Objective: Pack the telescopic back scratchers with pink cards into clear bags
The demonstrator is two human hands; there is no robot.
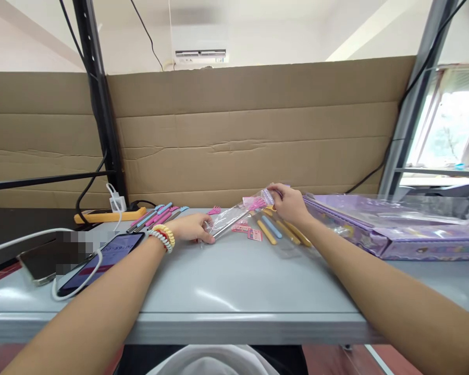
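A clear zip plastic bag [227, 223] is stretched at a slant between my two hands. Inside it lie a slim silvery rod and a pink fork-like head [257, 203]. My left hand [190, 228] grips the lower left end, fingers bent around it. With thumb and fingers pinched, my right hand [290, 205] holds the upper end by the seal. Left of the bag is a pile of pink, blue and grey handles [160, 214], with a pink fork head [214, 210] beside it. Yellow handles [266, 232] and a blue handle [272, 227] lie near my right wrist. Small pink cards [255, 235] sit below the bag.
A purple box [375, 237] with clear plastic on top stands at the right. Two phones, one with a lit screen [109, 260], and a white cable [97, 265] lie left. Behind them is a yellow power strip [109, 215]. Cardboard [258, 130] walls the back.
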